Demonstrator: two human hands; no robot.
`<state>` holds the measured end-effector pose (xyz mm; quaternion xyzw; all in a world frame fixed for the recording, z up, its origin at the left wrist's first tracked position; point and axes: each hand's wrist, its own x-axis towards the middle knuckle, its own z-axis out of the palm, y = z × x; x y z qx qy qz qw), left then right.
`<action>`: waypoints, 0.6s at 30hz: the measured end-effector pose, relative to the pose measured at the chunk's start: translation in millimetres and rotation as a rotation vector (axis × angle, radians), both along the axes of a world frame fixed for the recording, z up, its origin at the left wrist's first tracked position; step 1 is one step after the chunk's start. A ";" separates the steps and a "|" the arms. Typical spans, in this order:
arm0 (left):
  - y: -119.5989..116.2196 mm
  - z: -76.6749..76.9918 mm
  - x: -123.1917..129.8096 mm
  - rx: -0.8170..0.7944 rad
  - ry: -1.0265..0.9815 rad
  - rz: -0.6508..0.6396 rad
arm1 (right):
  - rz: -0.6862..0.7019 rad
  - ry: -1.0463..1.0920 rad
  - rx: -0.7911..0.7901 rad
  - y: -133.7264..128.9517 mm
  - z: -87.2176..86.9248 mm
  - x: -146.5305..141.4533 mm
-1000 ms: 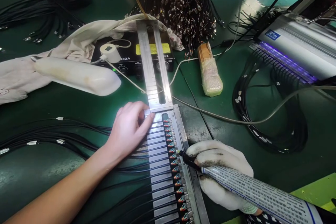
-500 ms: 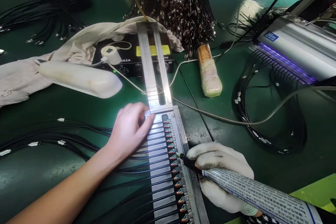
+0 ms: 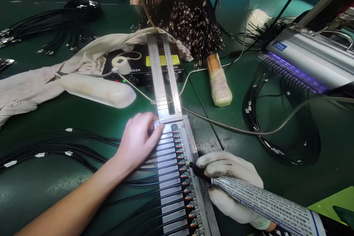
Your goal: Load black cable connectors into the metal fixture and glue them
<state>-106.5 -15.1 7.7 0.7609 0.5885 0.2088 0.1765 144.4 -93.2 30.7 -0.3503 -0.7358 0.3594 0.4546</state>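
My bare left hand has its thumb and fingers closed on the left edge of a long metal jig, near the hinged slotted plate. A row of black cables lies across the jig, their ends with coloured wires and small metal connectors lined up on its right side. In my right hand, in a stained white glove, is a dispensing syringe with a printed label. Its black nozzle points left, with a yellow-green tip at a connector in the middle of the row.
Behind the jig are a black dispenser box, a white lamp and cloth. A wrapped block lies to the right, near coiled cables and a silver 365nm lamp unit. Bundled cables hang at the back.
The view has tilted slightly, so the background sits lower. My left hand stays on the jig. The syringe nozzle remains at about the same connector.
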 end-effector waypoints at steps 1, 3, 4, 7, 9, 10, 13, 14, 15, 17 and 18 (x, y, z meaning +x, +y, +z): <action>0.0 -0.1 -0.1 0.002 -0.001 -0.001 | 0.000 0.007 0.006 0.0 -0.1 -0.5; -0.1 -0.3 -0.2 0.005 -0.002 -0.003 | 0.001 0.023 0.015 0.4 -0.5 -1.5; -0.2 -0.5 -0.2 0.006 -0.002 -0.003 | 0.001 0.026 0.018 0.6 -0.8 -1.9; -0.4 -1.1 0.2 0.007 -0.001 0.002 | 0.002 0.014 0.022 0.9 -1.7 -1.9; -0.4 -1.4 0.8 0.011 0.002 0.003 | 0.001 -0.001 0.027 0.1 -1.2 -0.6; -0.4 -1.4 1.1 0.013 0.003 0.002 | 0.002 -0.003 0.032 -0.9 -0.4 0.5; 0.0 -1.0 1.7 0.020 0.004 0.001 | 0.004 0.012 0.048 -7.2 3.9 5.1; 0.2 -0.8 1.7 0.021 0.004 0.001 | -0.003 0.027 0.049 -10.2 5.4 6.6; 0.4 -0.8 1.5 0.022 0.004 0.002 | -0.011 0.040 0.043 -13.2 6.6 7.9; 0.8 -0.7 0.8 0.024 0.005 0.004 | -0.022 0.041 0.022 -18.3 7.8 9.0; 1.0 -0.8 0.4 0.024 0.006 0.005 | -0.019 0.029 0.017 -19.8 7.7 8.8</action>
